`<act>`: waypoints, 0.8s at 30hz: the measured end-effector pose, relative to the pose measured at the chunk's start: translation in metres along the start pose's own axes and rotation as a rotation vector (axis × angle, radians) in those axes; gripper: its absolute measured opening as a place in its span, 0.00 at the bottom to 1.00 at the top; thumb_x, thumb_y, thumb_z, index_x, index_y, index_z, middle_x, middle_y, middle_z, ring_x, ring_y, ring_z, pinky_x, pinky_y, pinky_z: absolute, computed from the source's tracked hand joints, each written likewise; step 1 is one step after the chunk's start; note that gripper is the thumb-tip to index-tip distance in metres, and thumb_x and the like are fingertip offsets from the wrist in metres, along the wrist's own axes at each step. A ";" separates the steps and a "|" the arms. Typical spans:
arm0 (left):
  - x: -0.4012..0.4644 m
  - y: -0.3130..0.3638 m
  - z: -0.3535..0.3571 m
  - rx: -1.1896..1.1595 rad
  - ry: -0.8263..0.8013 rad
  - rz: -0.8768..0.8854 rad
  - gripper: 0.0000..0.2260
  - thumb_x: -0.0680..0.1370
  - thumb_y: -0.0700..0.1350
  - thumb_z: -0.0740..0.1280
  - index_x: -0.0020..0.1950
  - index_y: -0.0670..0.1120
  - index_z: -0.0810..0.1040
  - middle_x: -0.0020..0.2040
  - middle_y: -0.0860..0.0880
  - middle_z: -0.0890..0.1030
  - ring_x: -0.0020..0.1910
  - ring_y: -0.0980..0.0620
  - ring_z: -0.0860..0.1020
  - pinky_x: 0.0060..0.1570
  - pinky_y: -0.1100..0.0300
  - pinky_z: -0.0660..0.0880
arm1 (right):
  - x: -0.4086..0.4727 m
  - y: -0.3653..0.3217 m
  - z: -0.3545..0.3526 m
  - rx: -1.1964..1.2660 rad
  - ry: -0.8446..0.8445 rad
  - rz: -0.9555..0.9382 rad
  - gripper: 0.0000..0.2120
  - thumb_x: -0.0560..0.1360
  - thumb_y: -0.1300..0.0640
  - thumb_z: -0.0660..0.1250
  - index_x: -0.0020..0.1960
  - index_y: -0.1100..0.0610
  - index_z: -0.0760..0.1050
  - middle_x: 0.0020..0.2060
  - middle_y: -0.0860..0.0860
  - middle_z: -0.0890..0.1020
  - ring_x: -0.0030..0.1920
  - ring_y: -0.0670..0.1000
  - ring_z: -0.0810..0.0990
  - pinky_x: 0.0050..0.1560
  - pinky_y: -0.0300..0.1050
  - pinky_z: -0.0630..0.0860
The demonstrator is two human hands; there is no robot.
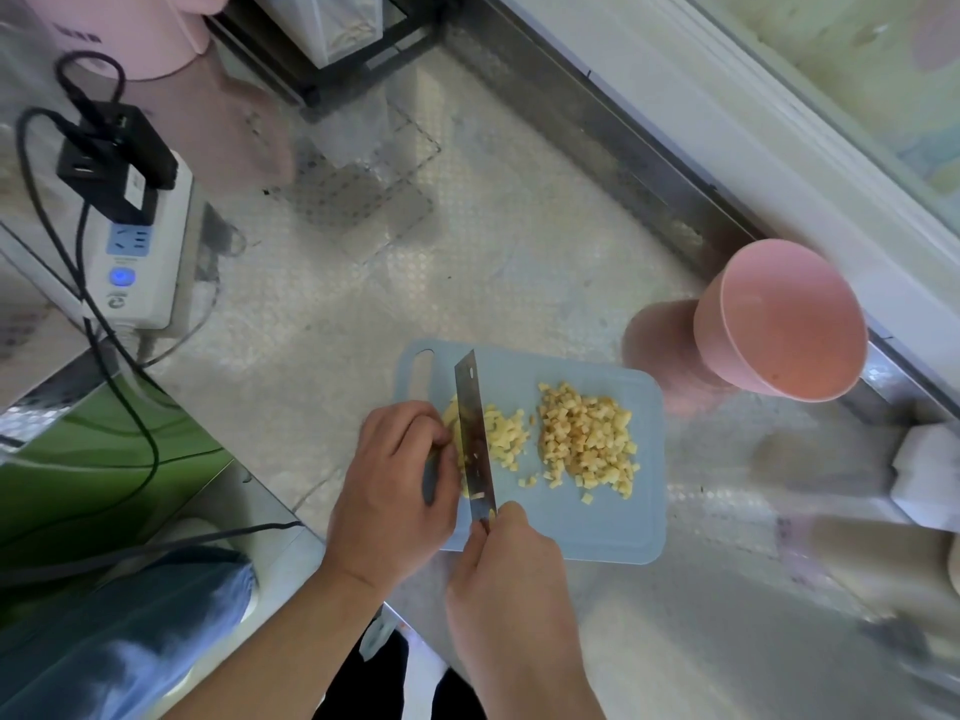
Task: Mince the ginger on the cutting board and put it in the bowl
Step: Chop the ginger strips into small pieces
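A light blue cutting board (597, 527) lies on the steel counter. A pile of diced ginger (587, 439) sits on its right half, and a smaller heap of cut pieces (506, 433) lies just right of the knife. My right hand (509, 579) grips the handle of a knife (474, 428) whose blade stands edge-down on the board. My left hand (395, 485) has its fingers curled on uncut ginger strips (454, 423) pressed against the blade's left side. A pink bowl (779, 319) stands beyond the board's right corner; nothing shows inside it.
A white power strip (137, 262) with black plugs and cables lies at the left. A pink appliance (130, 33) stands at the far left back. A raised steel ledge (649, 163) runs along the counter's back. A white object (930, 475) sits at the right edge.
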State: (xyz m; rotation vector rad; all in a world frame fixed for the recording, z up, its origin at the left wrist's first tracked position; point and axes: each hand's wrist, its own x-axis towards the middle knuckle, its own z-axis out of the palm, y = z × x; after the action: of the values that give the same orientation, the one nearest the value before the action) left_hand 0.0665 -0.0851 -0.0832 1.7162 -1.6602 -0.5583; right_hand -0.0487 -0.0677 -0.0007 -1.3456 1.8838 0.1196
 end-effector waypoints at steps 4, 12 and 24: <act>0.000 0.000 0.001 0.001 0.011 0.010 0.05 0.77 0.34 0.71 0.44 0.41 0.76 0.49 0.49 0.76 0.50 0.47 0.73 0.52 0.58 0.71 | 0.007 -0.004 -0.001 0.010 -0.018 0.032 0.09 0.79 0.57 0.58 0.41 0.52 0.63 0.39 0.49 0.77 0.38 0.51 0.76 0.30 0.41 0.66; 0.000 -0.001 0.000 -0.029 0.002 -0.025 0.04 0.78 0.34 0.70 0.46 0.42 0.77 0.50 0.50 0.76 0.52 0.49 0.74 0.54 0.62 0.71 | 0.008 0.005 0.008 0.141 0.106 -0.032 0.12 0.82 0.50 0.58 0.41 0.52 0.63 0.34 0.52 0.78 0.34 0.56 0.76 0.33 0.49 0.69; -0.001 0.001 -0.001 -0.043 0.008 -0.044 0.05 0.76 0.33 0.70 0.47 0.42 0.77 0.52 0.50 0.75 0.53 0.49 0.73 0.55 0.61 0.72 | -0.009 0.010 0.004 0.069 0.071 -0.068 0.13 0.82 0.51 0.55 0.40 0.51 0.60 0.33 0.49 0.74 0.35 0.53 0.73 0.30 0.44 0.64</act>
State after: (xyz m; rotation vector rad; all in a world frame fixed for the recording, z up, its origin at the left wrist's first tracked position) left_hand 0.0667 -0.0842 -0.0819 1.7253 -1.5973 -0.6026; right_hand -0.0539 -0.0546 -0.0018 -1.3815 1.8808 -0.0285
